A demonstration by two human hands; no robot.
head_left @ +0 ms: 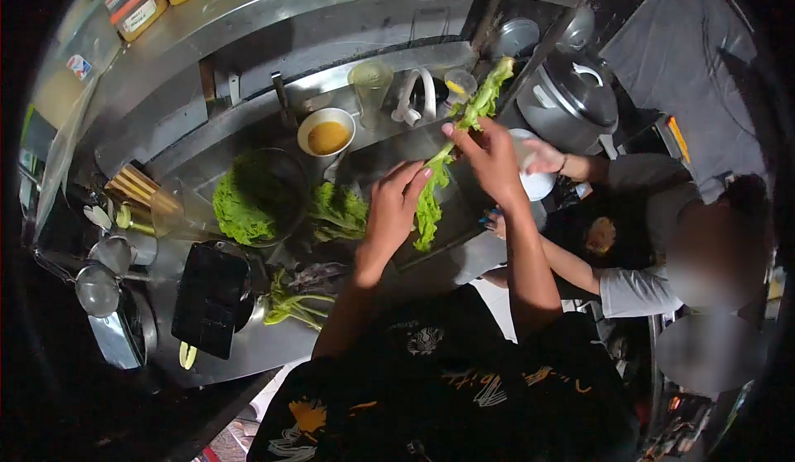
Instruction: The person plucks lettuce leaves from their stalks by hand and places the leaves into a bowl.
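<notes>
A long lettuce leaf (pixel 428 212) is stretched diagonally between my two hands over a dark tray (pixel 464 205). My left hand (pixel 396 201) pinches its stem near the middle. Higher up, my right hand (pixel 484 160) has its fingers closed on the same leaf, whose upper end points to the back right. Left of my left hand lies more leafy lettuce (pixel 339 211). Further left, a bowl (pixel 291 182) holds a heap of bright green lettuce (pixel 244 201).
At the back stand a white bowl of orange-yellow liquid (pixel 328 133), a glass (pixel 370 89) and a rice cooker (pixel 571 98). Another person's hand (pixel 545 157) is at a white bowl (pixel 534 182) on the right. A black tablet (pixel 209 296) and ladles (pixel 98 290) are front left.
</notes>
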